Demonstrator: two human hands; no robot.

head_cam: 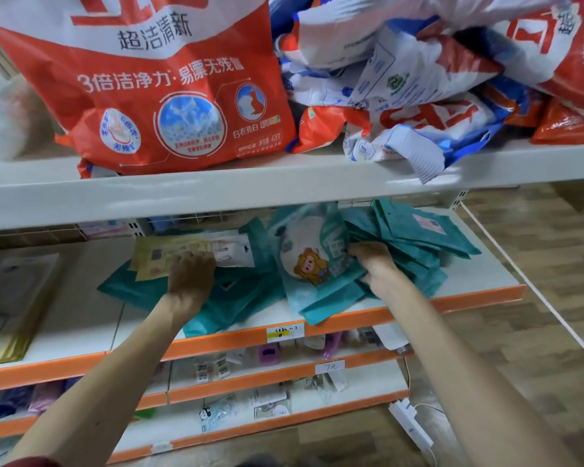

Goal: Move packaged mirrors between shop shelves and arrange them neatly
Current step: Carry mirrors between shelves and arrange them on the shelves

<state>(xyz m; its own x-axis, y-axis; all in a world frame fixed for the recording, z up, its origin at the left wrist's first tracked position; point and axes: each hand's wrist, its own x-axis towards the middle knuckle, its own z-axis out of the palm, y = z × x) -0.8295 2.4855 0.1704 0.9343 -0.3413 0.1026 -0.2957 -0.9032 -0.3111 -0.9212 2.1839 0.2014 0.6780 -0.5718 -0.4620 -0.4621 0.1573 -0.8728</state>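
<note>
While both bare arms are reaching forward under the upper shelf, the left hand is lying knuckles-up with its fingers bent down, fingertips resting on a yellow card pack; whether it is actually pinching that pack I cannot tell. The right hand is turning inward, its fingers curling into the edge of a teal stack of flat packaged mirrors and gripping it, the fingertips hiding among the layers. The orange-edged shelf is carrying all of this: the teal stack is fanning out untidily towards the back right, a cartoon pack with a clear round window is leaning tilted just left of the right hand and touching it, and more teal packs are spreading flat beneath the left wrist, one corner hanging over the front lip near a yellow price label. A white card pack is sitting just beyond the left fingers. Up above, a big red detergent bag is standing beside a jumbled heap of bags in red, white and blue. Lower shelves are holding small blurred items, and a white power strip is lying on the wooden floor.
</note>
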